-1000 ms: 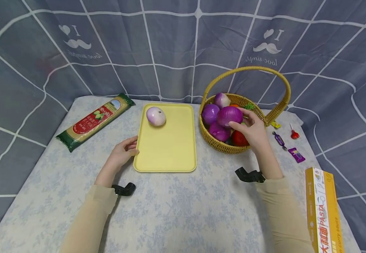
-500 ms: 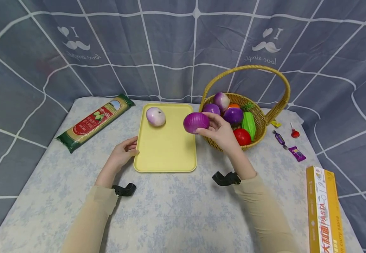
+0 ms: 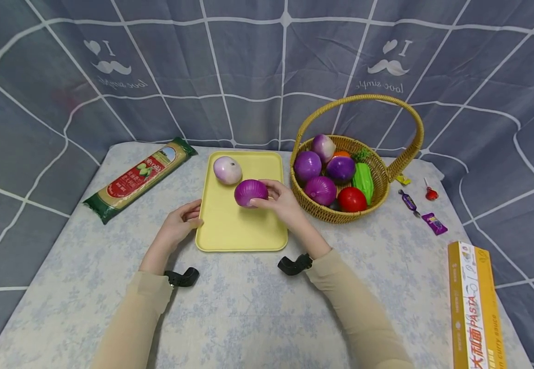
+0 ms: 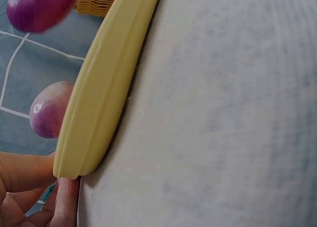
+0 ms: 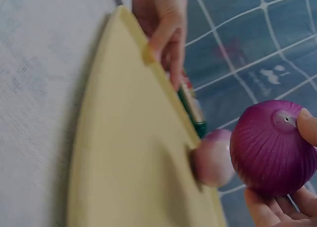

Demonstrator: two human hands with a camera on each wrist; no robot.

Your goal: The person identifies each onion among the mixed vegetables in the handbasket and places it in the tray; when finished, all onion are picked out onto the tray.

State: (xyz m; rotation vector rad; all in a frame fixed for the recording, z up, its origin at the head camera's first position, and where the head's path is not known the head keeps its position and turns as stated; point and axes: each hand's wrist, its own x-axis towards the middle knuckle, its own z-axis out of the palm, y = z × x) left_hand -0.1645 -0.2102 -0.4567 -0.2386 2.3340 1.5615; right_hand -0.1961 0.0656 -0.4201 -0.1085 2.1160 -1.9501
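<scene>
My right hand (image 3: 281, 202) holds a purple onion (image 3: 250, 193) between thumb and fingers above the yellow tray (image 3: 230, 233). In the right wrist view the onion (image 5: 272, 147) shows its ridged skin and stem end, with the thumb near that end and fingers underneath. At the tray's left rim my left hand (image 3: 181, 223) grips the edge; the left wrist view has the tray's side (image 4: 99, 88) between thumb and fingers. A white-and-purple, turnip-like vegetable (image 3: 227, 170) lies in the tray's upper left part.
Right of the tray stands a wicker basket (image 3: 329, 217) with a tall handle, holding another onion (image 3: 320, 190), a tomato (image 3: 352, 199) and other vegetables. A spaghetti pack (image 3: 140, 177) lies left, wrapped candies (image 3: 434, 224) right, and a pasta box (image 3: 474, 307) at the front right.
The purple onion in my right hand has travelled left from above the basket to above the tray. My left hand has stayed at the tray's rim.
</scene>
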